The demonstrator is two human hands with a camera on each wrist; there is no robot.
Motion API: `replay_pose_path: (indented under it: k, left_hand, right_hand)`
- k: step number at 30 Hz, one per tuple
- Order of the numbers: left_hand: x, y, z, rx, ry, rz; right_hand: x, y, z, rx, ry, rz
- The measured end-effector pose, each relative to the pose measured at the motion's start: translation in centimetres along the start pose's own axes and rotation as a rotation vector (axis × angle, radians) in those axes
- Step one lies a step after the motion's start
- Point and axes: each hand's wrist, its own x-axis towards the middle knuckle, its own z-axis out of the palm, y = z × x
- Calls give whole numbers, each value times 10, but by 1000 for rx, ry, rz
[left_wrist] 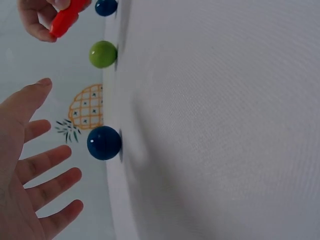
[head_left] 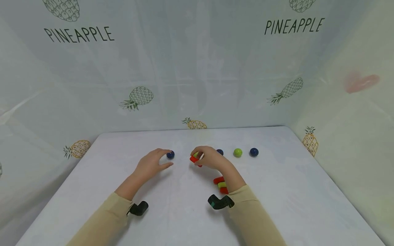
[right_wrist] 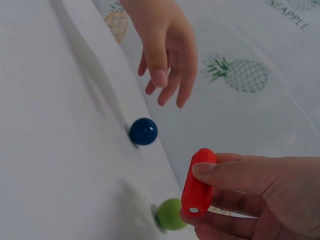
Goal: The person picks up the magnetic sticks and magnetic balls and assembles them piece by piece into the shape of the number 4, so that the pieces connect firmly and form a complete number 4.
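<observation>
My right hand [head_left: 210, 158] pinches a short red rod [right_wrist: 199, 182] between thumb and fingers, above the table. A pale round spot marks the rod's near end in the right wrist view. Behind it a green ball [right_wrist: 171, 214] sits on the table, partly covered by the hand and rod in the head view. My left hand [head_left: 151, 165] holds nothing; its fingers are spread, with the thumb apart. Nearest to it is a dark blue ball [left_wrist: 104, 143] on the table, beside its fingertips in the head view but apart from them in the left wrist view.
Farther right along the back stand a blue ball [head_left: 220, 151], partly behind my right hand, a green ball [head_left: 238, 152] and another blue ball [head_left: 253, 152]. Red rods [head_left: 219, 180] and a yellow-green rod [head_left: 221, 185] lie beside my right forearm, which partly hides them.
</observation>
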Motion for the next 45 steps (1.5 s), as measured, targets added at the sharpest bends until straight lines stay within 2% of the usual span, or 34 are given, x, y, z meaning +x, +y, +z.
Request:
replay_pose_path:
  k: [6,13,17,23,37,45]
  left_hand:
    - [0,-6,1,-33,6,-28]
    - [-2,-12,3,-54,-11,-97]
    - [-4,-15,3,-76,2,-113]
    - [-6,-20,2,-94,19,-120]
    - [-10,-19,1,-112,11,-141]
    - [-9,-18,2,-128,14,-145]
  right_hand:
    - [8,-9,14,28,-21,-31]
    - [16,-19,28,49,-33,-43]
    - [24,-22,39,94,7,-40]
    - [33,-22,56,231,96,-38]
    - [43,-15,81,249,218,-21]
    - [46,-9,95,293,222,-30]
